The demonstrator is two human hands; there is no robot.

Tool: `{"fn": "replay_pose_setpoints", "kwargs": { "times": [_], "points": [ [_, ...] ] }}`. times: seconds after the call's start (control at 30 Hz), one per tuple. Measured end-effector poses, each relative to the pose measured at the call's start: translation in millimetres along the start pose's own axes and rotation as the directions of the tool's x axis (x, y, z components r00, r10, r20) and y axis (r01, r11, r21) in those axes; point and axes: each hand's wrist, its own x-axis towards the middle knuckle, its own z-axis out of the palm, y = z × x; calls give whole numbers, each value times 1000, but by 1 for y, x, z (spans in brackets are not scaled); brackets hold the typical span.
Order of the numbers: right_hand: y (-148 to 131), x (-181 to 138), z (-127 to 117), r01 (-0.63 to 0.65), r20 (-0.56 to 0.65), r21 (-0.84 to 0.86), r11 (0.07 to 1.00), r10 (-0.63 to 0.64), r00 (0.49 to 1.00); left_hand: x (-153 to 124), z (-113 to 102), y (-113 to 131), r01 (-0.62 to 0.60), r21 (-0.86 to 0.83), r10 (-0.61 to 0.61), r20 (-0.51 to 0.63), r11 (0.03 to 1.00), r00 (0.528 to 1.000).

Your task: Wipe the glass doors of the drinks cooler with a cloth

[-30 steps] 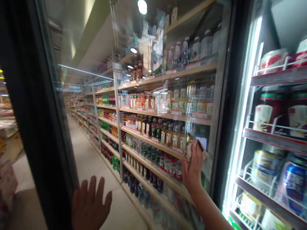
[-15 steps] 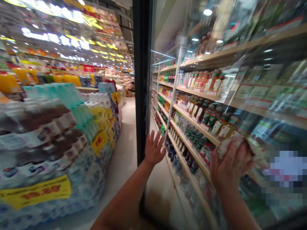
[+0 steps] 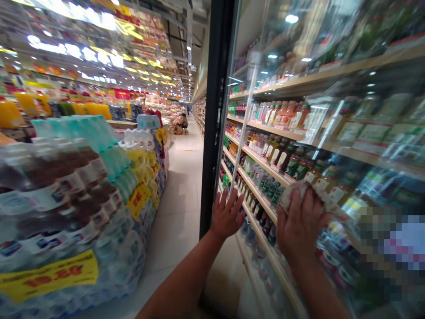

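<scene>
A glass door (image 3: 282, 53) with a black frame (image 3: 213, 115) stands swung out in front of me. My left hand (image 3: 227, 215) lies against the glass close to that frame, fingers spread, holding nothing. Farther right, my right hand (image 3: 300, 221) presses a crumpled, pale cloth (image 3: 292, 193) to the same pane. Its fingers bend over the cloth and partly cover it. Through the glass, rows of bottled drinks (image 3: 275, 157) show behind both hands, blurred toward the right by reflections.
On the left rise stacked packs of bottles (image 3: 66, 186) with a yellow price sign (image 3: 49, 274). A pale-floored aisle (image 3: 175, 195) runs between them and the door. Far down it, a person (image 3: 183, 120) is low beside some boxes.
The door frame has shifted right in view, showing more of the aisle. My left hand moved right with it, still spread. My right hand and the cloth moved left across the glass.
</scene>
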Motion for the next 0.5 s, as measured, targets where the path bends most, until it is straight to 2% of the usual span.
{"fn": "replay_pose_setpoints", "kwargs": {
  "times": [0.1,0.17,0.37,0.5],
  "points": [
    [-14,-22,9,74,26,-18,997,-74,997,-1,2,-3,0,-23,1,6,1000,1000],
    [-22,-22,11,123,46,-28,992,-121,992,0,2,-5,-8,-48,8,-2,999,1000],
    [-31,27,4,-22,55,-52,998,25,998,3,0,-7,-13,-82,11,-24,997,1000],
    [-44,-4,12,21,73,-44,999,-18,997,0,-1,-10,-27,-113,23,-31,993,999]
  ]
}}
